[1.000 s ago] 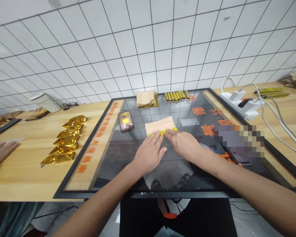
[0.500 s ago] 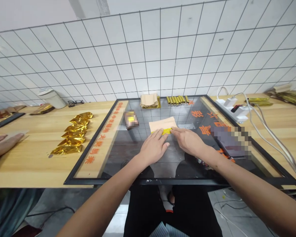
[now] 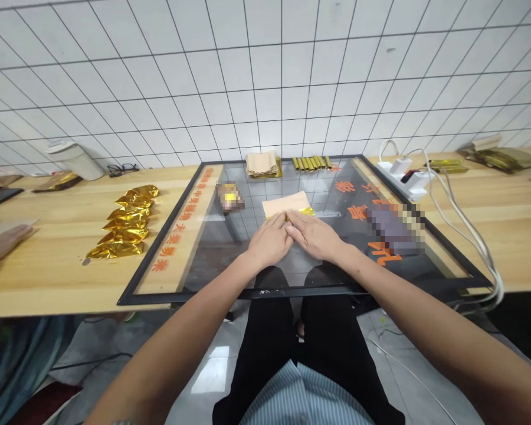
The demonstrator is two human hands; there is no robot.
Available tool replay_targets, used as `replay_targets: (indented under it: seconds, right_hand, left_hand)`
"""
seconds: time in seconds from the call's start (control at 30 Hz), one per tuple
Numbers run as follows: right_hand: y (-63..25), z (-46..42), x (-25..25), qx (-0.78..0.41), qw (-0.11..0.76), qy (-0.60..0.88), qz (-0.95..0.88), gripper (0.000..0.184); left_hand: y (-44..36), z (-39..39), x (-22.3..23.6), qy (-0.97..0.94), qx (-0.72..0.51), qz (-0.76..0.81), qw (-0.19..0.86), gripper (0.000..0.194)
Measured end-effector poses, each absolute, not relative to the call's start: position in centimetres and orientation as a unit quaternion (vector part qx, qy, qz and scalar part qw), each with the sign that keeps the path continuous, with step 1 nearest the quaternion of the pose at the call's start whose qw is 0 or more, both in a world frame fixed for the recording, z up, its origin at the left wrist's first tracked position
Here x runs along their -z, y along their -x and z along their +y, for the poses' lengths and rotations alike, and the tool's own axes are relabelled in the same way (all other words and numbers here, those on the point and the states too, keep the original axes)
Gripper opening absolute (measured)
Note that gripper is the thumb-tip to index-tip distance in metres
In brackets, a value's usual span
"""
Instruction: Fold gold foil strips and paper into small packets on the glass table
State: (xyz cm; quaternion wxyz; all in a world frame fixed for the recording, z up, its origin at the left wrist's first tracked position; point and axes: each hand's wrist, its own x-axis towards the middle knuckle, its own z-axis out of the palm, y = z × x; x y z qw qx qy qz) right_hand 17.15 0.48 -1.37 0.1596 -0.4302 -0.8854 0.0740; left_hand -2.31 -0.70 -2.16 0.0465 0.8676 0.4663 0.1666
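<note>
A sheet of tan paper (image 3: 285,203) lies flat on the dark glass panel, its near edge showing gold foil. My left hand (image 3: 269,241) rests flat with its fingertips on that near edge. Beside it my right hand (image 3: 312,233) lies palm down, fingers stretched out, on the gold strip. The two hands touch at thumbs and fingertips and cover much of the near edge. Behind the paper are a stack of tan paper pieces (image 3: 262,165) with gold foil under it and a row of small gold rolls (image 3: 311,163).
Several crumpled gold foil pieces (image 3: 126,224) lie on the wooden table (image 3: 48,283) at left, near another person's hand (image 3: 4,245). A blurred packet (image 3: 230,198) sits on the black-framed glass (image 3: 221,248). To the right are a pixelated dark object (image 3: 393,230) and a power strip (image 3: 400,180) with cables.
My hands have drawn together until they touch, the right one moving left along the gold edge. The paper still lies under the fingertips. The camera view has shifted.
</note>
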Motion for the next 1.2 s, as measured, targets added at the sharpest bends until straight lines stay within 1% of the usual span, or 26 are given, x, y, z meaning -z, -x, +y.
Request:
replay_targets:
  seconds: [0.23,0.37,0.53,0.83,1.07,1.2]
  right_hand:
    - [-17.0,0.1,1.0,-0.065,0.166,0.438,-0.881,0.067]
    - [-16.9,0.1,1.1,-0.062,0.167,0.445,-0.878,0.068]
    - [-16.9,0.1,1.3,-0.051,0.169,0.444,-0.878,0.066]
    - [-16.7,0.6,2.3,-0.049,0.160,0.447,-0.879,0.069]
    - [-16.6,0.1,2.0,-0.045,0.156,0.454,-0.876,0.068]
    - [-16.6,0.2,1.9,-0.046,0.160,0.464,-0.870,0.070]
  left_hand:
    - [2.3,-0.6,2.2,-0.866,-0.173,0.466,0.048,0.061]
    - [2.2,-0.5,2.4,-0.862,-0.166,0.476,0.046,0.066]
    - [2.2,-0.6,2.4,-0.858,-0.157,0.487,0.038,0.066]
    - [2.0,-1.0,2.6,-0.844,-0.133,0.519,0.032,0.067]
    - [2.2,-1.1,2.5,-0.843,-0.131,0.520,0.031,0.068]
    - [2.3,-1.1,2.4,-0.844,-0.127,0.520,0.024,0.067]
